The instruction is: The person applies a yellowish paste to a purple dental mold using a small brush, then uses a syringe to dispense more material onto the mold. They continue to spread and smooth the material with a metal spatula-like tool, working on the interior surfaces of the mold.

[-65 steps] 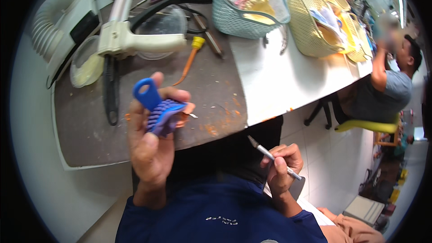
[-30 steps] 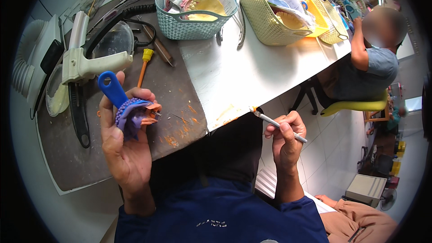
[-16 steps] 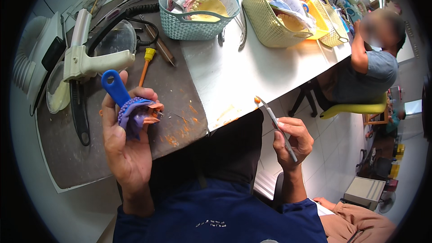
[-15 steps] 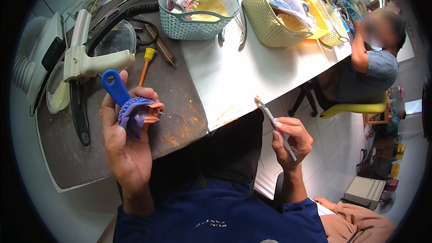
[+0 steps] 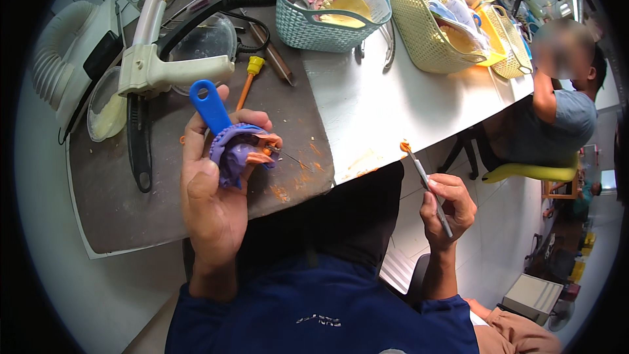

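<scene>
My left hand (image 5: 216, 206) is wrapped round a dental impression tray (image 5: 232, 144) with a blue handle pointing up and away. Purple impression material fills it, with orange material along its right side; thin dark wires stick out there. Between thumb and fingers, my right hand (image 5: 452, 206) grips a slim grey metal hand tool (image 5: 432, 193), possibly a knife; its tip is covered. An orange blob (image 5: 405, 147) sits on that tip, above the front edge of the white worktop. Tray and tool are well apart.
A white dispensing gun (image 5: 170, 73), an orange stick with a yellow head (image 5: 247, 82) and a brown pen-like tool (image 5: 270, 56) lie on the grey mat (image 5: 177, 213). Beyond are a teal basket (image 5: 321, 33) and cream baskets (image 5: 429, 46). A seated person (image 5: 557, 115) is at right.
The whole view has shifted, so the bench and both hands appear farther right. More orange material shows on the tool's tip. The impression tray is turned slightly in my left hand.
</scene>
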`<state>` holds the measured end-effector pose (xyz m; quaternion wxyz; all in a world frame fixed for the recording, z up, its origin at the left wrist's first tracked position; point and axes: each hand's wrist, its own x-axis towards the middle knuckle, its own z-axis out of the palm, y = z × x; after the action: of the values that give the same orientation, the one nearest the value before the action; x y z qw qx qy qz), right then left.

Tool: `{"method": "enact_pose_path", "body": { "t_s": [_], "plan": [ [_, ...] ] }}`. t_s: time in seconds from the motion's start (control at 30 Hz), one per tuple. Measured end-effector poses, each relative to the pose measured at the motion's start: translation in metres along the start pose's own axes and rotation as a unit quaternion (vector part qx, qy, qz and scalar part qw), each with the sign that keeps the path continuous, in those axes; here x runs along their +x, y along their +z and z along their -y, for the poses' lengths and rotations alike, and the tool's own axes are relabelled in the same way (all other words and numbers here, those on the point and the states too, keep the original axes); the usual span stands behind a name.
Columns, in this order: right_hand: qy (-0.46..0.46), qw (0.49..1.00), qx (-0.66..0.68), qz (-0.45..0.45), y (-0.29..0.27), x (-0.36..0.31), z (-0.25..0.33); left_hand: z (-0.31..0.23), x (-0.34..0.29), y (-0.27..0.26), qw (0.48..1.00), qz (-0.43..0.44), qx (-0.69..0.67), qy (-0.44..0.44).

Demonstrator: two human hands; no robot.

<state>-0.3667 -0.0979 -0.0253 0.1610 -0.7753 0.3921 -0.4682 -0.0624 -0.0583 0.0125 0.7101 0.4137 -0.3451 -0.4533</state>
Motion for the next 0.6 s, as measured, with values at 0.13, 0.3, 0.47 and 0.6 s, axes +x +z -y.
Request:
{"method": "enact_pose_path", "body": {
  "t_s": [0.13, 0.3, 0.47, 0.6],
  "plan": [
    [0.012, 1.0, 0.014, -0.012, 0.0, 0.005, -0.001, -0.002, 0.0, 0.003, 1.0, -0.016, -0.014, -0.02],
    [0.074, 0.996, 0.054, -0.021, -0.004, 0.002, -0.003, -0.005, 0.003, -0.002, 0.993, 0.02, -0.092, -0.073],
    [0.085, 0.993, 0.078, -0.014, -0.007, 0.002, -0.001, -0.007, 0.005, -0.008, 0.985, 0.018, -0.141, -0.1],
    [0.048, 0.997, 0.056, 0.022, -0.004, 0.004, 0.001, -0.009, 0.005, -0.013, 0.978, 0.022, -0.175, -0.116]
  ]
}}
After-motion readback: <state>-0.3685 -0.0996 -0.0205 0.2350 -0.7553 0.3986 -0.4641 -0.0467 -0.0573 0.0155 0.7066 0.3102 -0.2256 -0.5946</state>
